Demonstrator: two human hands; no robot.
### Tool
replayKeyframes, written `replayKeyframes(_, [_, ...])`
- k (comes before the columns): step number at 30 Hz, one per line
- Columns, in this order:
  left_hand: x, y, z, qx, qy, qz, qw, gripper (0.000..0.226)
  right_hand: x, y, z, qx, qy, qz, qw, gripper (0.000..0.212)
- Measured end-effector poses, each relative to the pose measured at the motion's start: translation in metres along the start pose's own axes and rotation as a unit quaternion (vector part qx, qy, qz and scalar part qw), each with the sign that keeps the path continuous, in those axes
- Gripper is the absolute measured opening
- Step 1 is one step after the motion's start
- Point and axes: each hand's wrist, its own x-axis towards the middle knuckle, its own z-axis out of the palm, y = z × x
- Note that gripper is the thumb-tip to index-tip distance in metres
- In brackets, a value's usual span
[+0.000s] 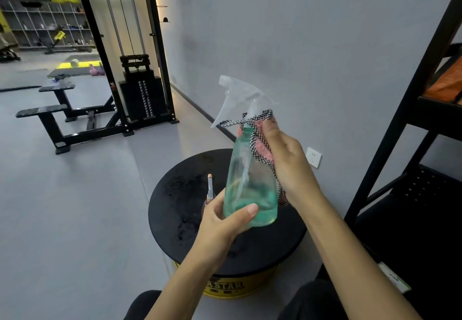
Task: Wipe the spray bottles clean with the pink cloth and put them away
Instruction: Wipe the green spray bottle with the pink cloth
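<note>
A clear green spray bottle [250, 179] with a white trigger head is held upright above a round black drum top [180, 209]. My left hand [225, 222] grips the bottle's base, thumb across its front. My right hand [285, 162] grips the pink cloth [261, 144] with a black-and-white checked border and presses it against the bottle's neck and right shoulder. A second, smaller spray bottle [210, 189] with a grey stem stands on the drum top behind my left hand, mostly hidden.
The drum has a yellow side [225, 292]. A black metal shelf rack [410, 129] stands close on the right, holding an orange item. A grey wall with a socket [313, 156] is behind. Gym benches [57, 109] and a weight-stack machine [142, 95] stand at left.
</note>
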Motion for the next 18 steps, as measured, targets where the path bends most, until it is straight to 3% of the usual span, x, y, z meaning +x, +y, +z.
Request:
replayKeyframes(2, [0.001,0.0,0.001,0.023,0.014,0.018,0.999,0.052,-0.007,0.002,0.005,-0.133,0.071,-0.076,0.986,0.047])
replayKeyframes(4, [0.002,0.0,0.0,0.036,0.02,0.029,0.999,0.049,-0.014,0.002,0.01,-0.236,0.093,-0.135,0.958,0.044])
replayKeyframes(7, [0.001,0.001,-0.003,0.038,0.018,0.031,0.999,0.045,-0.013,-0.004,0.008,-0.249,0.056,-0.143,0.956,0.038])
replayKeyframes(11, [-0.001,0.006,-0.005,0.001,-0.019,-0.004,1.0,0.052,0.006,-0.011,-0.011,-0.032,-0.106,-0.005,0.994,0.048])
replayKeyframes(13, [-0.001,0.008,-0.001,-0.032,-0.045,-0.025,0.998,0.066,0.014,-0.009,-0.018,0.07,-0.173,0.067,0.98,0.057])
replayKeyframes(16, [0.0,0.008,0.004,-0.062,-0.077,-0.044,0.994,0.071,0.017,0.002,-0.019,0.222,-0.201,0.092,0.95,0.052])
replayKeyframes(18, [0.0,0.006,0.006,-0.081,-0.097,-0.06,0.99,0.077,0.015,0.002,-0.017,0.281,-0.197,0.118,0.932,0.079])
